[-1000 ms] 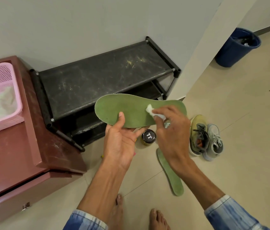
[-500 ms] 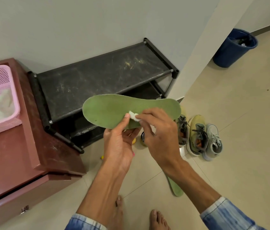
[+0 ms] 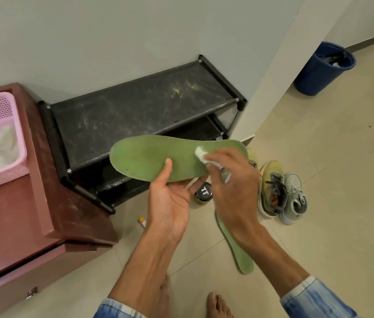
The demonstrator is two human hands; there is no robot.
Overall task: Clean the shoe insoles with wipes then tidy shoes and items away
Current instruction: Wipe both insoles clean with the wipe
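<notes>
My left hand [image 3: 170,200] holds a green insole [image 3: 149,159] flat in the air, thumb on top and fingers beneath. My right hand [image 3: 234,187] pinches a small white wipe [image 3: 201,153] and presses it on the insole's right half. A second green insole [image 3: 236,251] lies on the floor under my right forearm. A yellow shoe [image 3: 271,187] and a grey shoe [image 3: 295,198] stand side by side on the floor at the right; another shoe is mostly hidden behind my right hand.
A black shoe rack [image 3: 140,113] stands against the wall. Left of it is a maroon cabinet [image 3: 20,221] with a pink basket [image 3: 18,138]. A black-lidded jar [image 3: 204,192] and a small tube [image 3: 142,221] sit on the floor. A blue bin [image 3: 319,72] stands far right.
The right hand with the wipe slid left along the insole half a second ago, then back toward its right half. The left hand kept its hold.
</notes>
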